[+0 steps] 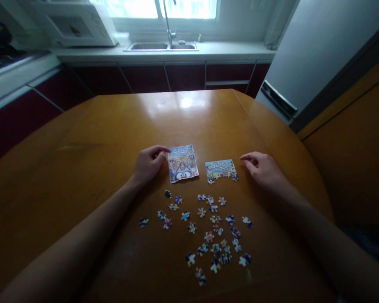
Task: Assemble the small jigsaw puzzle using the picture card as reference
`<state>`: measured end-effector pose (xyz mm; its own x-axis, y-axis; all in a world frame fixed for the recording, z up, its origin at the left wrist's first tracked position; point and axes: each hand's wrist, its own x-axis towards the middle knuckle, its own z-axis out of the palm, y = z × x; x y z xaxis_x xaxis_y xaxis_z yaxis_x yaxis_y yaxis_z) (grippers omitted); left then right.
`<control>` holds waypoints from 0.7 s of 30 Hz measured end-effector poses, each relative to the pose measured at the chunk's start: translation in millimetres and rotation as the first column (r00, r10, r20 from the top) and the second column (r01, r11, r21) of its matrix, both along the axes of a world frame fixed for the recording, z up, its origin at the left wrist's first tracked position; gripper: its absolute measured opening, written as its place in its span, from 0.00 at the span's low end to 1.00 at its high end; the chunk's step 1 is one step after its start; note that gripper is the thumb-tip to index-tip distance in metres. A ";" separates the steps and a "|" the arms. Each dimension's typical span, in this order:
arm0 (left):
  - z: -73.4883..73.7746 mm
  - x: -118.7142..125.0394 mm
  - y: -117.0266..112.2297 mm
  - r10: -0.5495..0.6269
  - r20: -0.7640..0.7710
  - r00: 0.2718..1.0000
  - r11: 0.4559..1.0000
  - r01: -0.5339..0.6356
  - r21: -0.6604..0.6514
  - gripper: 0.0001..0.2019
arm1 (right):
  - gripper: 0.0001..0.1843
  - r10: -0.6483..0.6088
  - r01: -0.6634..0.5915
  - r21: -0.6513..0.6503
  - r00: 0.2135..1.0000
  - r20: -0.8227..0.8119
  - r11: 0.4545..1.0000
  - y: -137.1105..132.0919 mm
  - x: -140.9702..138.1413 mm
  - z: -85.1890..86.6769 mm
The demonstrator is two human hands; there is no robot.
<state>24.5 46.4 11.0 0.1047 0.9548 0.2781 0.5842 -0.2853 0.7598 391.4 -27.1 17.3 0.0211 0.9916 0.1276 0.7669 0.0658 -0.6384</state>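
My left hand rests on the table with its fingers loosely bent and the index fingertip at the upper left edge of a colourful picture sheet. That sheet lies flat and carries a cartoon print with lettering at its top. To its right is a partly assembled jigsaw puzzle, its upper rows joined and its lower edge ragged. Just right of this puzzle, my right hand lies with thumb and index apart, holding nothing. Several loose puzzle pieces are scattered nearer to me, between my forearms.
All of this lies on a large wooden table with rounded sides. Beyond it are a counter with a sink, a faucet and a white microwave. A refrigerator stands at the right.
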 end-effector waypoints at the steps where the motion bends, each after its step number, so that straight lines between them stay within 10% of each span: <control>1: -0.3 -0.3 0.3 -0.001 0.002 1.000 1.000 0.001 -0.002 0.10 | 0.11 0.000 0.000 0.002 1.000 0.000 1.000 -0.2 -0.3 0.8; 21: -0.6 -1.4 0.2 0.007 -0.010 1.000 1.000 -0.007 -0.018 0.11 | 0.11 0.001 -0.001 -0.017 1.000 0.001 1.000 -2.5 -1.0 6.6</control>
